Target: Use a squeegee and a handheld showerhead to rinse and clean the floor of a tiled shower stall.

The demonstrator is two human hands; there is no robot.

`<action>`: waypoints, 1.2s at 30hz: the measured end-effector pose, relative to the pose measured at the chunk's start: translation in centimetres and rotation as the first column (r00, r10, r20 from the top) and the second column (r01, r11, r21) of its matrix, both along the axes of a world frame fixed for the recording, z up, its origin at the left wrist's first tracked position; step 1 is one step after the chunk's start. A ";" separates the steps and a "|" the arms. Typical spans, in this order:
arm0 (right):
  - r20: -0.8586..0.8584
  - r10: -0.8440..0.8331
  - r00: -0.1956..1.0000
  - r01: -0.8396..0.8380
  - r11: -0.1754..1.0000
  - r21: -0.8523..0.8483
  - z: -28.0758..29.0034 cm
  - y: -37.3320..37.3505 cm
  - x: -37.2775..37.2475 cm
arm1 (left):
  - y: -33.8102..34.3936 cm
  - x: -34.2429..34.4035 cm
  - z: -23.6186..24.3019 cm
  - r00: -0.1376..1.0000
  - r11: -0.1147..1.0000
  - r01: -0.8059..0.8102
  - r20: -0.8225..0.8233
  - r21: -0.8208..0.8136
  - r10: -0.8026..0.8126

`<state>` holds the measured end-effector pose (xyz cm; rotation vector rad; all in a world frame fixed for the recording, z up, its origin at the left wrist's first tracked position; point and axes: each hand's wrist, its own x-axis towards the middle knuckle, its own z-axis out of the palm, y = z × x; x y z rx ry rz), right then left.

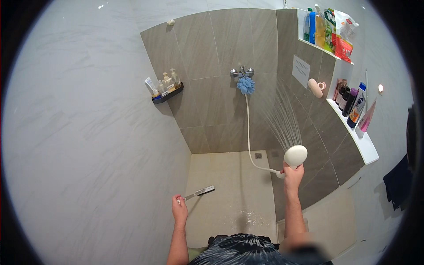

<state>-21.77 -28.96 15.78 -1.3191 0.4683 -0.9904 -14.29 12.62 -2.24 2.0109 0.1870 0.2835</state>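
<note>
My right hand [293, 176] is closed round the handle of a white shower head [296, 155], held up near the right-hand wall. Thin jets of water fan out from it toward the tiled back wall. A pale hose [248, 128] runs from its handle up to the chrome mixer tap [241, 73]. Lower down on the left, my left hand [179, 210] grips the end of a handled scrubbing brush [206, 190] with a light handle and a narrow, dark-edged head. The brush head points away to the right, over the shower floor; whether it touches the floor I cannot tell.
A blue bath puff [246, 85] hangs below the tap. Bottles stand on a black corner shelf [168, 94] and along white ledges [367, 148] on the right. A pink holder [316, 88] sticks to the right wall. Water glistens on the beige floor [221, 170], near a drain [258, 155].
</note>
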 end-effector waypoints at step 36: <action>0.108 -0.400 0.910 0.381 0.910 0.166 -1.4 -8.1 -5.1 | 1.1 0.5 -2.0 0.997 0.999 0.032 0.066 0.038 -0.035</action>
